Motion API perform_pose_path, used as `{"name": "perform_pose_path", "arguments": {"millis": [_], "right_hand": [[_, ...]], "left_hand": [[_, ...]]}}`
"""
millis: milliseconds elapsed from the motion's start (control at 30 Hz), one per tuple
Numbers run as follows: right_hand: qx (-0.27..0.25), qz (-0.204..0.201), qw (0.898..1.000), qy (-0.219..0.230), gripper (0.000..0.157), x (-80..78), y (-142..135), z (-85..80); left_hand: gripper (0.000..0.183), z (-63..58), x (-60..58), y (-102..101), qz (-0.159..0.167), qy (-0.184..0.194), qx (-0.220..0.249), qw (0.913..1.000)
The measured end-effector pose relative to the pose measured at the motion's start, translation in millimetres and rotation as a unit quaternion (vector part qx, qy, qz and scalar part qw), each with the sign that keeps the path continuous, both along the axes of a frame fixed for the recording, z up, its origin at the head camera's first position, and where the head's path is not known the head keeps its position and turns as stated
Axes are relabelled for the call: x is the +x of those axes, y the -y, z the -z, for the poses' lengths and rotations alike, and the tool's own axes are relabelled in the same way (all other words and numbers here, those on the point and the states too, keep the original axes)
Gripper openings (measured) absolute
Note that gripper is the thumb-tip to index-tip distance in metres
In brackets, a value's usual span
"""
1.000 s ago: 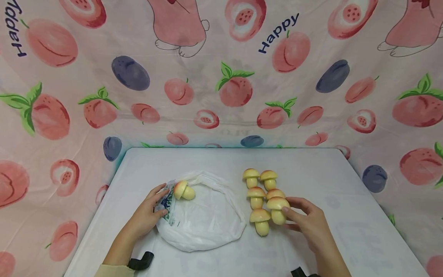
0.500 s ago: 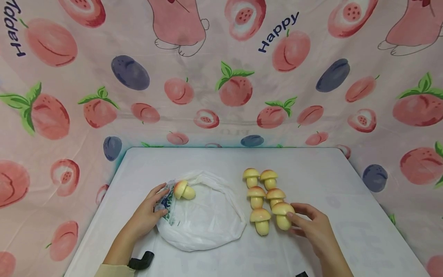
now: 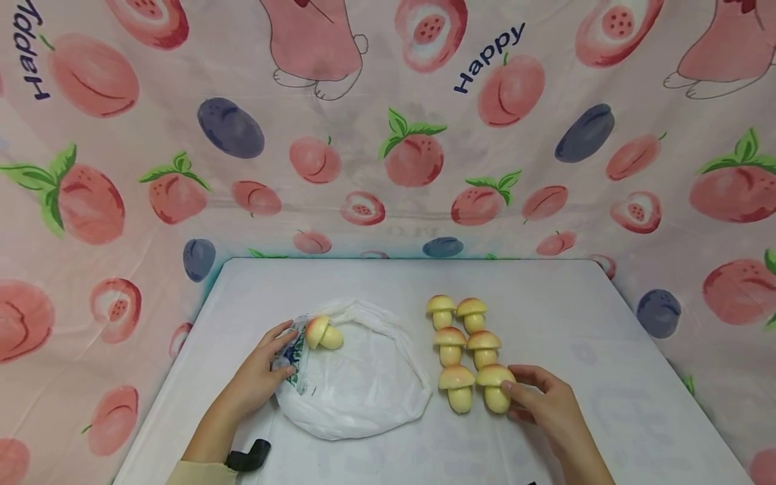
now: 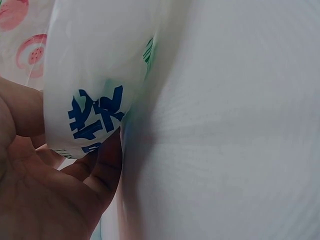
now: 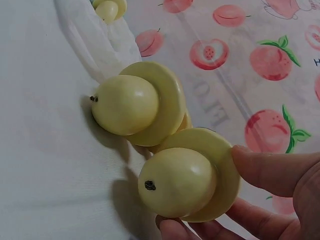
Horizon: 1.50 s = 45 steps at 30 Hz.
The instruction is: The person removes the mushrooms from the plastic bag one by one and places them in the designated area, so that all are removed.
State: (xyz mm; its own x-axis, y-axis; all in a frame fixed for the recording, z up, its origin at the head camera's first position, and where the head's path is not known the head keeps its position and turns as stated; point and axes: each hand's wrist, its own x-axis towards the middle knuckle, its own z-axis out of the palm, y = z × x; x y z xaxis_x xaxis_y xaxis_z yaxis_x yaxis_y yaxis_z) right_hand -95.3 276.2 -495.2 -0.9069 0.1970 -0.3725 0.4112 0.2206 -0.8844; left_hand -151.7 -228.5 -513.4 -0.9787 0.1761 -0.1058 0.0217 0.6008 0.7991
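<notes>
A white plastic bag (image 3: 364,421) lies spread with its mouth open, and one toy mushroom (image 3: 324,333) with a yellow, orange-tinged cap sits at its left inside. My left hand (image 3: 257,377) holds the bag's left edge between thumb and fingers; blue and green print (image 4: 95,112) shows there in the left wrist view. To the right of the bag, toy mushrooms stand in two columns of three. My right hand (image 3: 548,401) holds the nearest mushroom of the right column (image 3: 497,391) by its right side, thumb on the cap. Beside it is the left column's front mushroom (image 3: 457,389).
Everything lies on a white table (image 3: 606,323) with a fruit-print cloth (image 3: 412,202) hanging behind and at the sides. A black strap end (image 3: 250,457) sticks out by the left wrist.
My right hand has brought its mushroom slightly right and toward me, from over the middle one of the right column to the front of that column. The left hand stays put.
</notes>
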Motion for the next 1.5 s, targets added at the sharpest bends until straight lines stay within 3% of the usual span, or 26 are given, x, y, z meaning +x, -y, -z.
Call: {"name": "perform_pose_path", "arguments": {"millis": [800,1500], "right_hand": [[0.015,0.0,1.0,0.027,0.062,-2.1,2,3.5],[0.037,-0.017,0.999,-0.01,0.067,-3.7,-10,-7.0]], "left_hand": [[0.071,1.8,0.0,1,0.001,0.001,0.001,1.0],[0.071,-0.5,1.2,1,0.003,-0.002,0.003,1.0]]}}
